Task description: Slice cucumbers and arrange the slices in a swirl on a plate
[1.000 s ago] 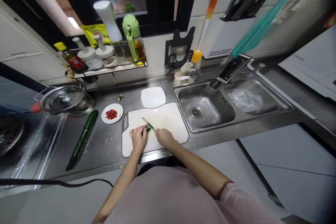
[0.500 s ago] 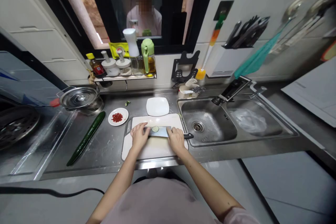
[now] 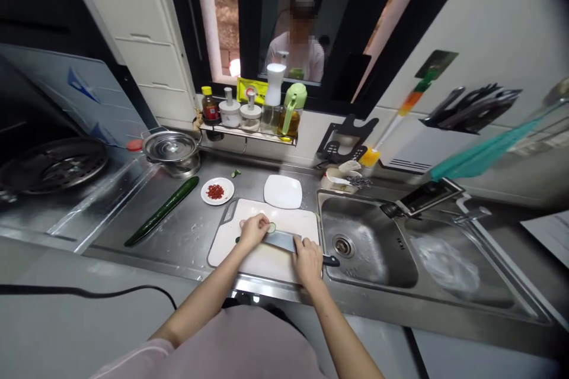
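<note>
My right hand [image 3: 307,257] is closed around the kitchen knife [image 3: 281,241], whose broad blade lies low over the white cutting board [image 3: 226,244] and points left. At the blade's upper edge my left hand [image 3: 254,231] pinches a thin cucumber slice [image 3: 271,227] between its fingertips. Dark green cucumber peeks out at the left of that hand; the rest of that piece is hidden behind it. Just behind the board sits a white square plate [image 3: 283,192]. To the board's left lies a whole cucumber [image 3: 162,211].
A small dish [image 3: 205,194] with chopped red pieces stands behind the board's left corner. Sink [image 3: 368,249] on the right, lidded pot [image 3: 173,154] at back left. A seasoning rack [image 3: 249,133] hangs below the window.
My left hand has left the blade's tip end and now grips the cucumber slice that lay on the blade. The knife has tilted, tip upward to the left. The view has turned.
</note>
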Demonstrator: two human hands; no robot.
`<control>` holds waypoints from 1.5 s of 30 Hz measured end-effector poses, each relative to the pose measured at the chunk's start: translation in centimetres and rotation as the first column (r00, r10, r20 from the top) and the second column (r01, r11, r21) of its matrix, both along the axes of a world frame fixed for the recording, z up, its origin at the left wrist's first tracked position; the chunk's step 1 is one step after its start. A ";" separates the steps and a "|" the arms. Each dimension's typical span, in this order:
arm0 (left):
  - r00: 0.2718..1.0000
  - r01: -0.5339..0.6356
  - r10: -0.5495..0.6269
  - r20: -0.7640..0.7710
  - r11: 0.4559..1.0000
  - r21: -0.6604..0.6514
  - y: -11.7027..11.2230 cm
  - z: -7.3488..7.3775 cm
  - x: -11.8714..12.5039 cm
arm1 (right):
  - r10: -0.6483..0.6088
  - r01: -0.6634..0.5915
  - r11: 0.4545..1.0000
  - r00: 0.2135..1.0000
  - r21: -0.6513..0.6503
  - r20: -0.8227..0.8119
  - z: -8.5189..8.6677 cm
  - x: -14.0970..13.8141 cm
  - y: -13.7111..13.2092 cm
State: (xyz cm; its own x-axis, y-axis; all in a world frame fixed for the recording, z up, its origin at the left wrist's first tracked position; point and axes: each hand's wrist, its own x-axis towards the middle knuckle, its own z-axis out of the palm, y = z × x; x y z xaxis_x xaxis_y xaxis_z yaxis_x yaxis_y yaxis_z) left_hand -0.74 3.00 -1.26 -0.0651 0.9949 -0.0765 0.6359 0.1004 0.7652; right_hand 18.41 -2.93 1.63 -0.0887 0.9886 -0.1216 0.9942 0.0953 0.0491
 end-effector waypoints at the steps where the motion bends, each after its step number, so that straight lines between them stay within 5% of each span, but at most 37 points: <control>1: 0.996 -0.080 0.081 0.029 0.996 -0.025 0.5 -0.2 -0.4 | -0.020 0.020 1.000 1.000 -0.001 0.005 0.1 0.1 0.0; 4: 0.951 -0.303 0.307 0.034 0.949 -0.089 2.2 -0.9 -2.5 | -0.100 0.100 0.995 0.995 -0.006 0.015 0.1 0.4 -0.3; 7: 0.926 -0.377 0.376 -0.028 0.919 -0.112 3.8 -2.0 -4.7 | -0.177 0.178 0.984 0.984 -0.006 0.013 -0.4 0.8 -0.8; 13: 0.926 -0.362 0.349 -0.146 0.929 -0.079 5.7 -3.6 -6.6 | -0.265 0.266 0.964 0.963 0.028 -0.043 -2.1 1.0 -2.1; 19: 0.925 -0.283 0.287 -0.249 0.958 0.053 6.7 -3.0 -7.1 | -0.317 0.319 0.948 0.935 -0.013 -0.157 -2.5 0.3 -2.8; 24: 0.939 -0.299 0.324 -0.120 0.936 0.183 3.9 -2.7 -5.8 | -0.377 0.367 0.926 0.898 -0.084 -0.228 -1.9 0.0 -2.5; 29: 0.995 0.061 -0.035 -0.097 0.958 0.280 -2.9 -4.7 -3.7 | -0.332 0.270 0.938 0.879 -0.217 -0.343 -1.9 -0.7 -1.9; 31: 0.988 0.130 -0.094 -0.126 0.936 0.326 -4.6 -5.4 -3.5 | -0.293 0.206 0.944 0.880 -0.257 -0.372 -2.0 -1.2 -1.7; 45: 0.973 0.219 -0.164 -0.160 0.874 0.434 -3.9 -6.1 -3.9 | -0.167 0.027 0.940 0.907 -0.340 -0.388 -0.4 -4.0 -0.8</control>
